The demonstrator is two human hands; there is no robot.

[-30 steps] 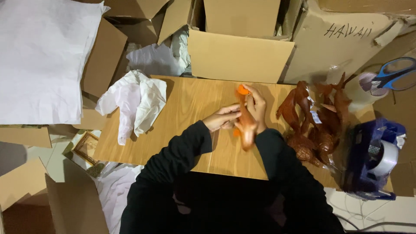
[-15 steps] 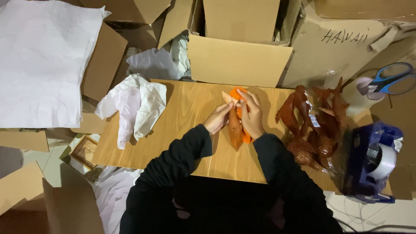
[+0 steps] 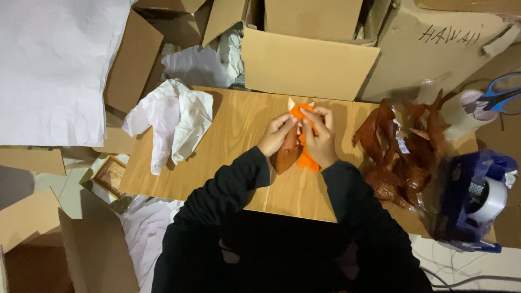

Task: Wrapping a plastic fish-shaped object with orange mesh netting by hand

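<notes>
Two hands met at the middle of the light wooden tabletop (image 3: 228,157), both closed on one small carved brown wooden figure (image 3: 286,154) w/ an orange sheet of wrapping paper (image 3: 304,135) partly round it. The left hand (image 3: 277,135) gripped the figure's upper end, fingers curled over it; the right hand (image 3: 321,138) pinched the orange paper against the figure, fingertips at the top edge. Figure lay on the table just in front of the person, approx. centre, tilted, its lower end pointing back toward the black sleeves (image 3: 239,184). To the right, near but apart, stood a cluster of dark brown carved wooden figures (image 3: 404,146). Further right, at the table's corner, a blue tape dispenser w/ a white roll (image 3: 477,201). On the left part of the table lay a crumpled sheet of white paper (image 3: 171,122). An open brown cardboard box (image 3: 306,68) stood against the far edge.
</notes>
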